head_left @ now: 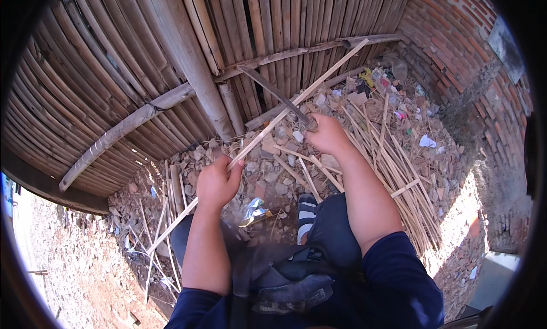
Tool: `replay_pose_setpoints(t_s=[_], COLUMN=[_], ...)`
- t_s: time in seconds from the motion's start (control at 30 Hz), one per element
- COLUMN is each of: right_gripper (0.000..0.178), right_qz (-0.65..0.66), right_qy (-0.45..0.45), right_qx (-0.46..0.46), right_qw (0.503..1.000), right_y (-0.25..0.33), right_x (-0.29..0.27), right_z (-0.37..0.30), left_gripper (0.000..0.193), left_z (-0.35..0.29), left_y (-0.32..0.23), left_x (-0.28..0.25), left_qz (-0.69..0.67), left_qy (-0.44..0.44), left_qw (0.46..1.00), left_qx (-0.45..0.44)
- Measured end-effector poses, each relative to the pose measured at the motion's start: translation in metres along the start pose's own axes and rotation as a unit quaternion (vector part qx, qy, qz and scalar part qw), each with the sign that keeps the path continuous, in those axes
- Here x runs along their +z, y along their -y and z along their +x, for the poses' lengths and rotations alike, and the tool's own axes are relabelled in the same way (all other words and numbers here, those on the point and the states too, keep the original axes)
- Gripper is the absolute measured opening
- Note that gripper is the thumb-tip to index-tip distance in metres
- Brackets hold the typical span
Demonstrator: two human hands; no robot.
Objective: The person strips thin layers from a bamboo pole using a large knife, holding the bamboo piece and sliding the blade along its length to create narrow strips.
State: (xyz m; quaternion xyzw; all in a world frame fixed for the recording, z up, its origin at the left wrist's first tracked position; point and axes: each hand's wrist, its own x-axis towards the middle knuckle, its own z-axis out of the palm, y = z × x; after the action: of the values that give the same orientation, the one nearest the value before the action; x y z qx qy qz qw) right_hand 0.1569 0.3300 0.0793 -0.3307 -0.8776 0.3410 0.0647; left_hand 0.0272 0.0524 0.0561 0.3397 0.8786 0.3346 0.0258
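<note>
My left hand (219, 181) is closed around a long pale bamboo strip (310, 89), which slants from the lower left up to the far right. In my right hand (326, 134) is the handle of a machete (272, 90). Its dark blade points up and to the left, crossing the strip at an angle; whether it touches the strip I cannot tell. The handle is mostly hidden inside my fist. Both hands are in front of my bent knees, over the rubble.
A bamboo slat wall (273, 21) with a thick pole (191, 61) rises ahead. Many cut bamboo strips (399, 198) lie heaped at my right, and several thin sticks (165, 215) at my left. Broken rubble and litter cover the ground. A brick wall (450, 49) stands at the right.
</note>
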Motion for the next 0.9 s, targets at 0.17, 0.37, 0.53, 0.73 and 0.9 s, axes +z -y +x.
replay_pose_setpoints(t_s=[0.17, 0.37, 0.53, 0.73, 0.9], right_gripper=[0.045, 0.043, 0.043, 0.045, 0.045], right_qz=[-0.026, -0.089, -0.076, -0.014, -0.043], right_qy=[-0.015, 0.021, 0.002, -0.019, 0.026], right_qx=[-0.046, -0.108, -0.106, -0.002, -0.067], right_qw=[0.998, 0.99, 0.991, 1.0, 0.997], right_y=[0.011, 0.008, 0.005, 0.015, 0.016], right_x=[0.003, 0.021, 0.01, 0.008, 0.021], right_z=[-0.008, -0.007, -0.004, -0.009, -0.009], left_gripper=[0.034, 0.035, 0.037, 0.034, 0.036], left_z=[0.0, 0.001, 0.0, 0.0, 0.0], left_y=[0.003, 0.005, 0.001, 0.002, 0.007], left_x=[0.003, 0.003, 0.002, 0.002, 0.003], left_qz=[0.0, 0.004, 0.0, 0.005, 0.001], left_qy=[-0.008, 0.002, -0.015, -0.016, -0.016], left_qw=[1.0, 1.0, 1.0, 1.0, 1.0], left_qx=[0.003, -0.012, 0.006, 0.002, 0.002])
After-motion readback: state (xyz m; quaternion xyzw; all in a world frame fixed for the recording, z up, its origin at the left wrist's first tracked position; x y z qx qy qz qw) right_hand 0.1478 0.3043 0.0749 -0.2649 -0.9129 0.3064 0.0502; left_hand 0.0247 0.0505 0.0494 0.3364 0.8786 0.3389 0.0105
